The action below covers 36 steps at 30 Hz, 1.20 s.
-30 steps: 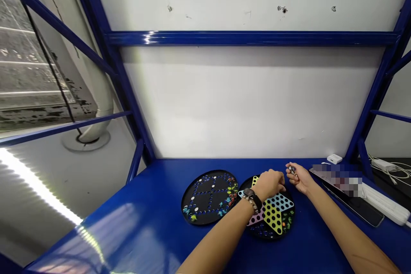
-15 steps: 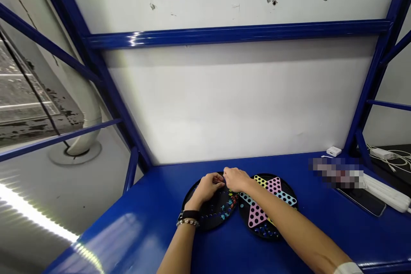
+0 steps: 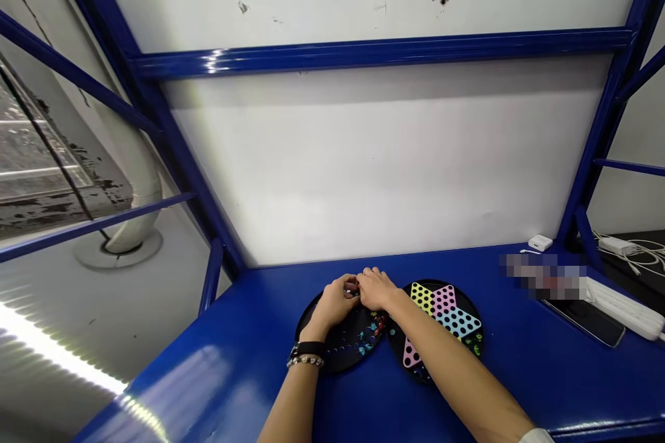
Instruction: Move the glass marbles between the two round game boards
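Observation:
Two round black game boards lie side by side on a blue shelf surface [image 3: 249, 374]. The left board [image 3: 343, 346] has blue holes and coloured marbles along its right edge. The right board [image 3: 447, 315] shows a star of yellow, pink and light-blue points. My left hand [image 3: 335, 301], with a watch and bead bracelet on the wrist, rests over the far part of the left board, fingers curled. My right hand [image 3: 375, 288] reaches across and meets it there, fingers pinched. What the fingertips hold is too small to make out.
A dark phone [image 3: 587, 318] and a white power strip [image 3: 623, 308] lie at the right. A small white charger [image 3: 540, 242] sits by the blue post. A white wall stands close behind, blue frame beams cross above, and a white pipe [image 3: 132, 180] is at the left.
Both hands moved left from the star board to the far part of the left board, where they now touch. The star board has turned a little.

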Tool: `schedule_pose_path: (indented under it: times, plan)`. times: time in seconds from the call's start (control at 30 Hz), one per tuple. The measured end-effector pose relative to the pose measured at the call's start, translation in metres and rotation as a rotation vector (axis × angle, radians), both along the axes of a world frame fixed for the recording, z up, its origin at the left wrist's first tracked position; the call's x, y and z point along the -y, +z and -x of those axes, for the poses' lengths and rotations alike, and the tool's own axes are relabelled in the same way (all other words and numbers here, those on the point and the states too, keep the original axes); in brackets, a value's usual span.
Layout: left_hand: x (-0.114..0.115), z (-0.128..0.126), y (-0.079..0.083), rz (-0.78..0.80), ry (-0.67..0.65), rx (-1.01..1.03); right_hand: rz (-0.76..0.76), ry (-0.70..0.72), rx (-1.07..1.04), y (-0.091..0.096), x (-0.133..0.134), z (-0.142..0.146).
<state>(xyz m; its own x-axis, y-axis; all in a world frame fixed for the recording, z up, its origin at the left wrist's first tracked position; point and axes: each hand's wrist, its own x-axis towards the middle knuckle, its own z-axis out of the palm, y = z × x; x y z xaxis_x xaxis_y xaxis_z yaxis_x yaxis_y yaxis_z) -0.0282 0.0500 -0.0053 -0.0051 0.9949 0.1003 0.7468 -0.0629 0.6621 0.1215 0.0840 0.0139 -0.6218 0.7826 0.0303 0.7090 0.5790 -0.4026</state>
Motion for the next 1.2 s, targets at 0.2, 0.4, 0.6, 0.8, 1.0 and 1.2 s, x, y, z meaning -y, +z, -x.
schedule_pose_path:
  times: [0.2,0.4,0.6,0.8,1.0,1.2]
  plan:
    - [0.0,-0.009,0.0,-0.086,-0.021,0.013,0.04,-0.002,-0.204,0.013,-0.012,-0.046]
    - [0.0,-0.015,0.006,-0.099,0.002,0.084,0.095,-0.075,-0.378,0.022,-0.008,-0.143]
    - [0.007,-0.03,0.021,-0.179,-0.016,0.118,0.068,-0.229,-0.479,0.016,0.019,-0.222]
    - [0.017,-0.051,0.034,-0.215,-0.071,0.092,0.074,-0.255,-0.455,0.008,0.036,-0.236]
    - [0.03,-0.09,0.05,-0.099,-0.269,0.129,0.185,-0.141,-0.368,0.017,0.04,-0.239]
    - [0.055,-0.132,0.071,0.068,-0.609,-0.095,0.359,-0.063,-0.215,0.026,0.052,-0.247]
